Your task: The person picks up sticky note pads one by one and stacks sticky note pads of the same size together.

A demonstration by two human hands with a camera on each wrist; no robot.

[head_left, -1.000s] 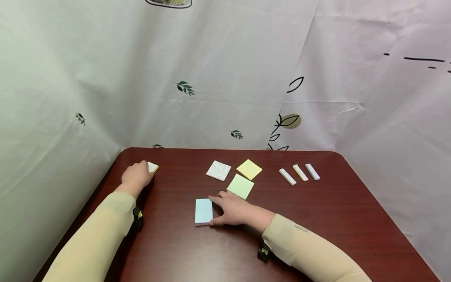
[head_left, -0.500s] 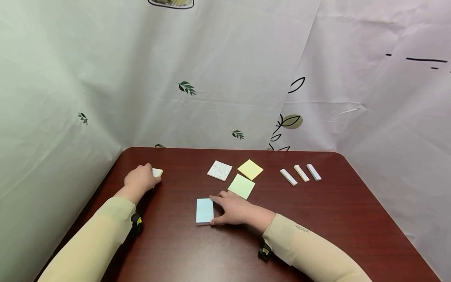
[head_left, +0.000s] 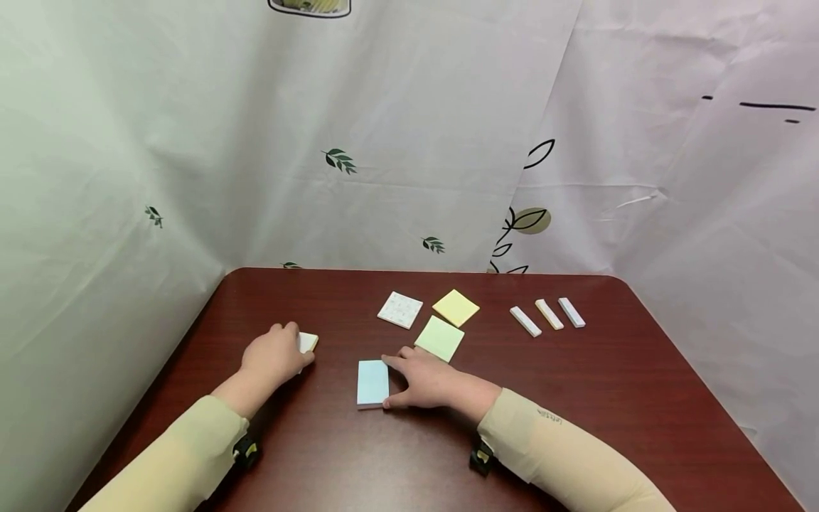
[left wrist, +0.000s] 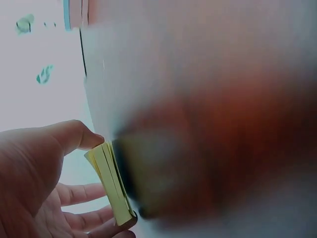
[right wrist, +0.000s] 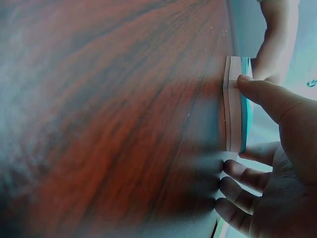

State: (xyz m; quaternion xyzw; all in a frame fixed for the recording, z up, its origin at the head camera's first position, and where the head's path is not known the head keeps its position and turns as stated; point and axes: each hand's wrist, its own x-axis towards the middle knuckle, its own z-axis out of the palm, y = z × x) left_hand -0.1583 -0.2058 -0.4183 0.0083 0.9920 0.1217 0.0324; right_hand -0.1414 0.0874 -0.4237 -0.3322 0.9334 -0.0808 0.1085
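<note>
In the head view my left hand [head_left: 274,355] pinches a sticky note pad [head_left: 308,343] at the left of the table. Its top looks white, and the left wrist view shows slightly fanned yellow edges, with the thumb [left wrist: 81,136] on one end and fingers at the other. My right hand [head_left: 425,379] holds a sticky note stack [head_left: 373,382] by its right corners between thumb and index finger. This stack is blue on top, and the right wrist view shows pale pink layers [right wrist: 234,116] below the blue. The other right fingertips rest on or near the table.
Behind the right hand lie a green pad [head_left: 440,338], a yellow pad [head_left: 456,307] and a white patterned pad [head_left: 400,310]. Farther right are three narrow strips [head_left: 549,313]. A pale curtain [head_left: 384,199] hangs at the reddish-brown table's [head_left: 345,448] far edge.
My left hand has carried the white-topped pad right and toward me from the far left of the table. The right hand and the blue stack have stayed in place.
</note>
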